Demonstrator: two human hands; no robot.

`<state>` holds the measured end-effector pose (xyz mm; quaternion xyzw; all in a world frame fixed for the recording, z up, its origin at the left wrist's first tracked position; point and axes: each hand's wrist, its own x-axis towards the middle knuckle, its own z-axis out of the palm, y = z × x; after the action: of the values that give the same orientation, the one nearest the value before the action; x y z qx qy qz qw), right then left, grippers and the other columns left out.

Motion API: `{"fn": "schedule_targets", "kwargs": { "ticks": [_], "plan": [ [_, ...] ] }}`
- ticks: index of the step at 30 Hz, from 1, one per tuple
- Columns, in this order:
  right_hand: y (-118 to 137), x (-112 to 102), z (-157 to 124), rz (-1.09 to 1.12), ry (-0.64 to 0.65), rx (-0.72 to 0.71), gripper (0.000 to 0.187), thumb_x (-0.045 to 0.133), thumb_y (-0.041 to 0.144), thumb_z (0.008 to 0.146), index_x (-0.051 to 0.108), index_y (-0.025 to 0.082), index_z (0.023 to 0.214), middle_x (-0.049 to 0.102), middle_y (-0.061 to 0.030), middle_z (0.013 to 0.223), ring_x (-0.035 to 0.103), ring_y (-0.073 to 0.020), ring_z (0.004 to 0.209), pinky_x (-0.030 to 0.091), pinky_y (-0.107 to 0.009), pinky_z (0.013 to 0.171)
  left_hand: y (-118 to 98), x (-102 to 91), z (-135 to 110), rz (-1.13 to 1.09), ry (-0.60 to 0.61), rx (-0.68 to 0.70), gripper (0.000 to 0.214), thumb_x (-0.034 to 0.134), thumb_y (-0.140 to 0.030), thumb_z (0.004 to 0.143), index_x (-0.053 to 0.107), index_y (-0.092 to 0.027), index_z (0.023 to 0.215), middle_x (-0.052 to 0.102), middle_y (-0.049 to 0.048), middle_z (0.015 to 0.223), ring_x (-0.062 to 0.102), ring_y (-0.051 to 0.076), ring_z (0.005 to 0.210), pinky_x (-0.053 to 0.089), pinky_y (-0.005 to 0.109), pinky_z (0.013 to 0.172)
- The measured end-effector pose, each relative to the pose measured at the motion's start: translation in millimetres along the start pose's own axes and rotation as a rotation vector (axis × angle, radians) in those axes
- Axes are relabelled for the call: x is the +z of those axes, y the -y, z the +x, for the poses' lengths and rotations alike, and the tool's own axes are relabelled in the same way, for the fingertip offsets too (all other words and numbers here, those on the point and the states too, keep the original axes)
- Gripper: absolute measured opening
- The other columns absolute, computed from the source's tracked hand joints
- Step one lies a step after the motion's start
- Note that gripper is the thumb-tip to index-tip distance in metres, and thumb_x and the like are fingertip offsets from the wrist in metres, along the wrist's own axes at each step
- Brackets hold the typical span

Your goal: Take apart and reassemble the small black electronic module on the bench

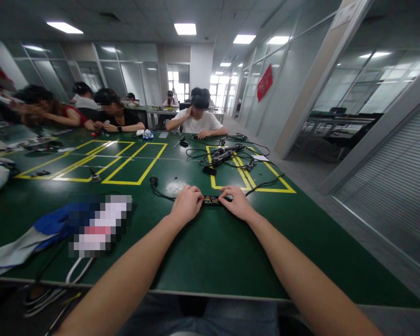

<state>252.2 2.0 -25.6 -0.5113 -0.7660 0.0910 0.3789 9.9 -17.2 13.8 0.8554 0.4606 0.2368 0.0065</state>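
A small black oblong device [211, 200] with yellow-ringed parts on its upper face lies across the green table in front of me. My left hand [188, 204] is closed on its left end, fingertips pressed to the edge. At the opposite end, my right hand [235, 201] pinches it between thumb and fingers. From behind my left hand a black cord runs left to a round plug [154, 180]. Another black cable [265, 185] leads away behind my right hand. The fingers hide both ends of the device.
Beyond my hands lies a tangle of black cables and adapters [227, 154] over yellow tape outlines. At left are a blue and grey cloth [44, 233] and a blurred pale power strip-like thing [101, 226]. Several people sit around the table, one in a white shirt [200, 122] opposite.
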Motion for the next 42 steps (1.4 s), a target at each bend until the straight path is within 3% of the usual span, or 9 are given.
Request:
{"fn": "schedule_targets", "kwargs": {
  "ticks": [4,9,14,22,27,33,36,42],
  "plan": [
    [4.1,1.2,-1.7,-0.042,0.021,0.017,0.005,0.072,0.026,0.088,0.077,0.027,0.090,0.080,-0.0059,0.108,0.070,-0.0295,0.110,0.051,-0.050,0.104,-1.6,-1.6,-1.2,-0.033,-0.007,-0.026,0.020,0.064,-0.020,0.098,0.083,-0.021,0.095,0.078,0.0095,0.105,0.064,0.028,0.106,0.055,0.041,0.096],
    [2.8,1.6,-1.3,-0.068,0.001,0.124,0.040,0.073,0.029,0.088,0.072,0.026,0.128,0.080,-0.0079,0.111,0.072,-0.0291,0.107,0.054,-0.047,0.098,1.8,0.4,0.3,-0.185,-0.009,-0.194,0.017,0.068,-0.025,0.094,0.084,-0.022,0.099,0.079,0.0083,0.110,0.068,0.028,0.112,0.054,0.044,0.106],
    [5.7,-0.3,-4.1,-0.143,0.053,0.028,0.025,0.074,0.040,0.090,0.079,0.027,0.110,0.078,-0.0097,0.116,0.069,-0.0313,0.113,0.053,-0.050,0.101,10.5,2.1,2.3,-0.176,-0.011,-0.296,0.022,0.067,-0.029,0.094,0.082,-0.023,0.110,0.078,0.0089,0.117,0.068,0.030,0.118,0.053,0.045,0.110],
    [14.2,-2.6,-8.5,-0.219,0.112,0.010,0.040,0.085,0.051,0.080,0.080,0.029,0.113,0.074,-0.0101,0.125,0.065,-0.0341,0.121,0.050,-0.052,0.103,-2.2,-7.6,-1.7,-0.126,0.069,-0.223,0.035,0.067,-0.036,0.095,0.076,-0.025,0.127,0.075,0.0090,0.129,0.066,0.031,0.126,0.051,0.048,0.114],
    [9.4,-0.6,-8.6,-0.227,0.074,0.022,0.037,0.083,0.052,0.082,0.080,0.029,0.110,0.073,-0.0098,0.120,0.065,-0.0329,0.117,0.051,-0.050,0.101,0.4,-15.9,-1.8,-0.062,0.096,-0.295,0.046,0.069,-0.050,0.094,0.073,-0.028,0.134,0.073,0.0094,0.137,0.064,0.033,0.132,0.050,0.049,0.112],
    [12.3,-2.4,-7.7,-0.227,0.070,0.082,0.036,0.084,0.050,0.083,0.081,0.027,0.110,0.072,-0.0091,0.110,0.067,-0.0310,0.111,0.052,-0.047,0.099,12.5,-20.3,2.8,-0.098,0.166,-0.421,0.036,0.072,-0.060,0.090,0.086,-0.030,0.105,0.081,0.0056,0.116,0.074,0.029,0.111,0.054,0.040,0.099],
    [15.1,-4.9,-7.1,-0.238,0.086,0.094,0.037,0.084,0.050,0.084,0.081,0.026,0.112,0.072,-0.0088,0.106,0.067,-0.0300,0.107,0.053,-0.045,0.097,10.8,-22.6,4.1,-0.036,0.175,-0.483,0.040,0.070,-0.061,0.091,0.086,-0.028,0.108,0.083,0.0079,0.112,0.076,0.030,0.106,0.057,0.038,0.091],
    [14.6,-6.9,-7.6,-0.243,0.079,0.074,0.036,0.084,0.053,0.084,0.081,0.027,0.108,0.071,-0.0078,0.102,0.068,-0.0290,0.100,0.053,-0.044,0.091,24.7,-24.0,4.0,0.110,0.108,-0.538,0.052,0.060,-0.068,0.093,0.086,-0.024,0.102,0.081,0.0162,0.113,0.073,0.038,0.111,0.055,0.049,0.097]
  ]
}}
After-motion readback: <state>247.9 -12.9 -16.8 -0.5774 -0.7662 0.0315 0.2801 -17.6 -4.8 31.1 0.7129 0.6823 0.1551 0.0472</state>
